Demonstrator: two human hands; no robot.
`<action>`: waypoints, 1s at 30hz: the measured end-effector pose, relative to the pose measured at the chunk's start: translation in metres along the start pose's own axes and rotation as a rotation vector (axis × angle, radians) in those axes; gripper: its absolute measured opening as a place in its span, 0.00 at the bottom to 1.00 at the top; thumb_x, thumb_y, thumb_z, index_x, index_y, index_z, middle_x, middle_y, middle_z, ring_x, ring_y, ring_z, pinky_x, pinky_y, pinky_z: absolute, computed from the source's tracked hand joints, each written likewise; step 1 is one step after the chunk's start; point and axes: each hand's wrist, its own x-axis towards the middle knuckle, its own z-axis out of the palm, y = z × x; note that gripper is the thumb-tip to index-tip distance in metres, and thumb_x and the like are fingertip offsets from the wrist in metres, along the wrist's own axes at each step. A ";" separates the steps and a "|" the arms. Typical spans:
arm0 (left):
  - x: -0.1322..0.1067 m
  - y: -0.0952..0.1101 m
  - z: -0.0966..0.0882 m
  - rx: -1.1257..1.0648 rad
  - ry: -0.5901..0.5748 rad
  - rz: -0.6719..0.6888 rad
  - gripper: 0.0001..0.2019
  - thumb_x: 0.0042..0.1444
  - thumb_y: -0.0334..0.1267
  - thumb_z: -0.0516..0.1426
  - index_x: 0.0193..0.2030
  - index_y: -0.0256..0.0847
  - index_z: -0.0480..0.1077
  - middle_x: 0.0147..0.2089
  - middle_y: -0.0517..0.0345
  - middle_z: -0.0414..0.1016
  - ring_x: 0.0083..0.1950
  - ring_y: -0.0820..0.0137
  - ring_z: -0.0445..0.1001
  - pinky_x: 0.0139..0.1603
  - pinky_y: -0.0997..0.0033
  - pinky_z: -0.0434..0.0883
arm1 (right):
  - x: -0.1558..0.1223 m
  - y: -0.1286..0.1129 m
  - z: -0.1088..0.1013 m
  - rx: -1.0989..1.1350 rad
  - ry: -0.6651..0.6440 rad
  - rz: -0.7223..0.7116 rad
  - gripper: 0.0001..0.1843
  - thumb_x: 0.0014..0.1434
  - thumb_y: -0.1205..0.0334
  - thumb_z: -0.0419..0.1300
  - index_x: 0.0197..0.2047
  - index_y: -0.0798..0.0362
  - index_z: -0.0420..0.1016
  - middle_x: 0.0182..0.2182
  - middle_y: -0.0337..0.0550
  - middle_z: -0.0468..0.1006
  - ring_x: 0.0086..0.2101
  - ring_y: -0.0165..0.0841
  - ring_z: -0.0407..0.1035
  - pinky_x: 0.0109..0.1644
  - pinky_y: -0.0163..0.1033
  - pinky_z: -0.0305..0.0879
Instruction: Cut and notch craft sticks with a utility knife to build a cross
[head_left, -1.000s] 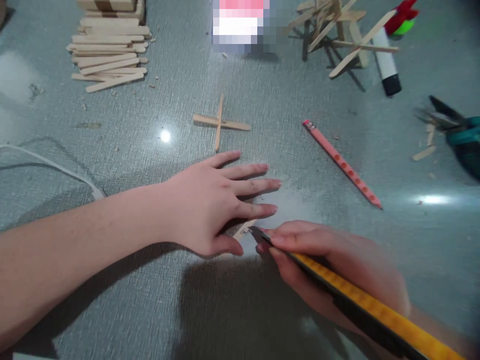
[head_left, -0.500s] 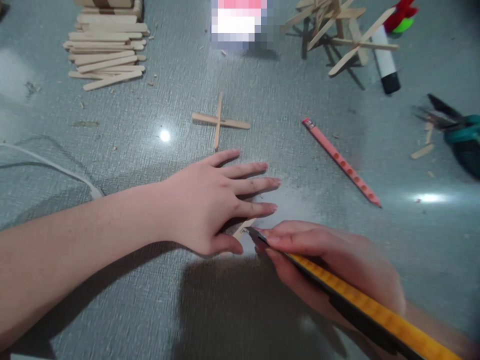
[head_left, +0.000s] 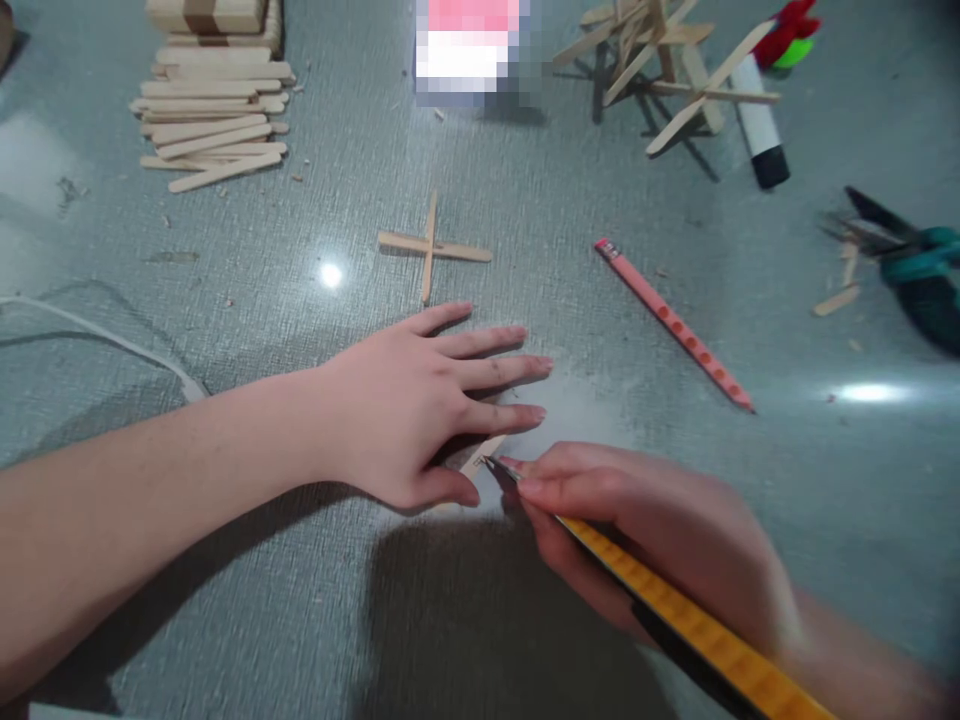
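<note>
My left hand (head_left: 420, 400) lies flat on the grey table, fingers spread, pressing down a wooden craft stick (head_left: 484, 455) whose end shows between thumb and little finger. My right hand (head_left: 660, 530) is closed around a yellow and black utility knife (head_left: 675, 620). The knife's blade tip touches the exposed end of the stick, right beside my left thumb. A cross made of two craft sticks (head_left: 433, 246) lies just beyond my left fingers.
A pile of craft sticks (head_left: 214, 115) sits at the far left. A stick structure (head_left: 667, 60) and a white marker (head_left: 757, 125) stand at the far right. A pink pencil (head_left: 671, 322) lies right of centre. Teal-handled scissors (head_left: 907, 260) rest at the right edge. A white cable (head_left: 105, 340) runs at left.
The blade tip has crept slightly left along the stick toward my left thumb. My left hand has stayed put.
</note>
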 end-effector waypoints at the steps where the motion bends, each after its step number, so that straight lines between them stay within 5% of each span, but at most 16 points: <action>1: 0.000 0.000 0.000 0.001 -0.002 -0.002 0.33 0.62 0.59 0.57 0.70 0.48 0.65 0.78 0.54 0.54 0.78 0.50 0.52 0.77 0.41 0.46 | 0.000 0.000 0.000 -0.003 0.002 0.001 0.12 0.61 0.74 0.59 0.42 0.46 0.68 0.25 0.32 0.74 0.24 0.29 0.72 0.28 0.35 0.72; 12: 0.000 0.000 0.002 -0.011 -0.001 -0.002 0.34 0.61 0.59 0.58 0.70 0.49 0.65 0.78 0.53 0.53 0.79 0.50 0.51 0.78 0.39 0.44 | -0.001 0.005 -0.002 -0.115 0.089 -0.050 0.13 0.61 0.74 0.60 0.44 0.47 0.71 0.32 0.40 0.85 0.32 0.32 0.82 0.36 0.34 0.80; 30: 0.000 0.000 0.000 -0.033 0.010 0.004 0.33 0.61 0.57 0.59 0.70 0.47 0.66 0.77 0.52 0.55 0.78 0.47 0.53 0.77 0.38 0.46 | 0.002 -0.001 -0.003 -0.026 0.007 -0.026 0.15 0.61 0.74 0.58 0.45 0.43 0.68 0.26 0.32 0.79 0.26 0.31 0.77 0.28 0.36 0.74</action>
